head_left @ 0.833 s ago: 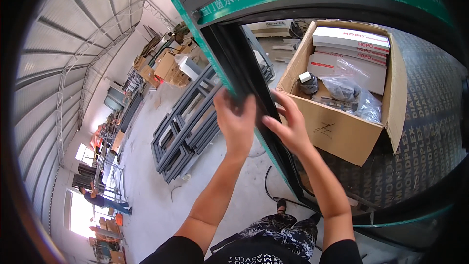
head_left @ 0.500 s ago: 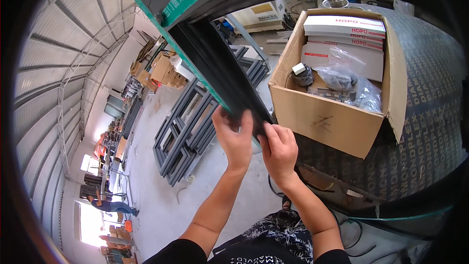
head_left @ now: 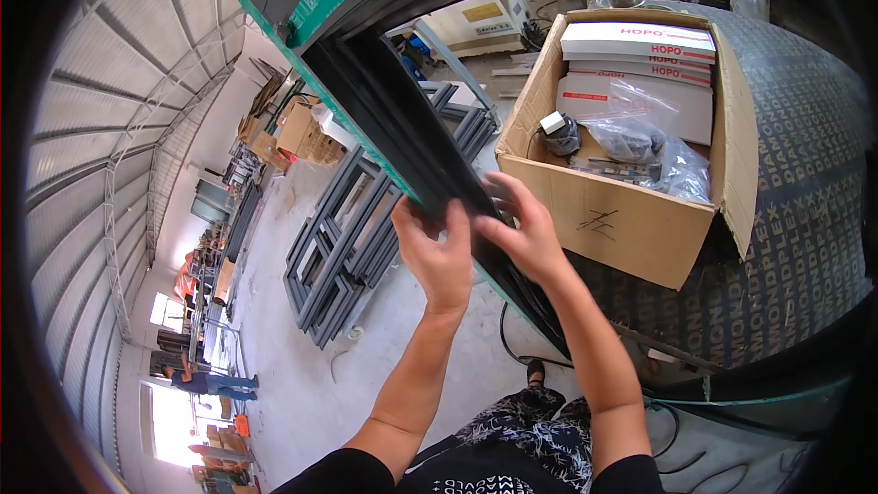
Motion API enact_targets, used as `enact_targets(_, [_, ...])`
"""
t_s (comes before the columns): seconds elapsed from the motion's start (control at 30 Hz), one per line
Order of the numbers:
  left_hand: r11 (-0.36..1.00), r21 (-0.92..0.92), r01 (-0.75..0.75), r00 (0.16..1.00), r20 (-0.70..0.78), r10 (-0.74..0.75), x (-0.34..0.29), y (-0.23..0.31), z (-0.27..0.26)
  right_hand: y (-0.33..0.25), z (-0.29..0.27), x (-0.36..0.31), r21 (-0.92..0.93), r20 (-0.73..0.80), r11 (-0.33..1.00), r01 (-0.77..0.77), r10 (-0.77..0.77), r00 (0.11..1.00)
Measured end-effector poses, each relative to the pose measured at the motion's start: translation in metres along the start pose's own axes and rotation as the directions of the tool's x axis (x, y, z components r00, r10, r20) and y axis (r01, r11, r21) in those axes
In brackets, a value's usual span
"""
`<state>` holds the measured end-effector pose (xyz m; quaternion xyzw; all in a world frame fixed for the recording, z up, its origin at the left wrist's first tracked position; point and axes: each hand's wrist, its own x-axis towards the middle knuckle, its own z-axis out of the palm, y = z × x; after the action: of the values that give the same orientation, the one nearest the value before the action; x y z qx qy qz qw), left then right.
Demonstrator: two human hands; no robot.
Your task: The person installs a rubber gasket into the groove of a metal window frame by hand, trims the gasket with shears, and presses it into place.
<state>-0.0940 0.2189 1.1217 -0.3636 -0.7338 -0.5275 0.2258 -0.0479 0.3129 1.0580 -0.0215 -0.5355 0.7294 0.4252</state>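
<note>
The frame bar [head_left: 434,160] lies between left hand [head_left: 433,261], clasping its green edge, and right hand [head_left: 533,240], fingers parted, opposite.

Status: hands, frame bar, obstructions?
Left hand on dark frame bar. Right hand open at bar's right edge. Open carton right of bar; neither hand visibly blocked.

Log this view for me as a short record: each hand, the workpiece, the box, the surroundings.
Left hand: at the green-edged side of the dark frame, thumb and fingertips apart
Right hand: at the frame's opposite side, fingers spread; firm contact unclear
Frame film: green, along the left edge and upper bar
Box: open cardboard carton, right of the frame
Box contents: flat white boxes, clear plastic bags
Floor: stacked grey frames, left of the hands
Background: another person, far left
</note>
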Motion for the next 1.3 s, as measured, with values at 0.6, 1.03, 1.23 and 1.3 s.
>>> enact_targets(0.6, [0.985, -0.145, 0.093, 0.993, -0.053, -0.101, -0.004, 0.0, 0.003, 0.002, 0.009, 0.01, 0.003, 0.217, 1.0, -0.007, 0.006, 0.976])
enact_targets(1.03, [0.998, -0.064, 0.026, 0.957, -0.286, -0.044, -0.002, 0.003, 0.024, -0.007, 0.019, 0.016, 0.09, 0.203, 0.995, -0.048, 0.029, 0.979])
enact_targets(1.23, [0.997, -0.013, 0.078, 0.974, -0.213, -0.079, -0.008, 0.008, 0.019, -0.005, 0.012, 0.016, 0.063, 0.212, 0.998, 0.011, -0.024, 0.977])
enact_targets(1.3, [0.997, 0.032, 0.077, 0.98, -0.186, -0.069, -0.012, 0.009, 0.014, -0.003, 0.005, 0.013, 0.086, 0.268, 0.995, -0.049, 0.024, 0.963])
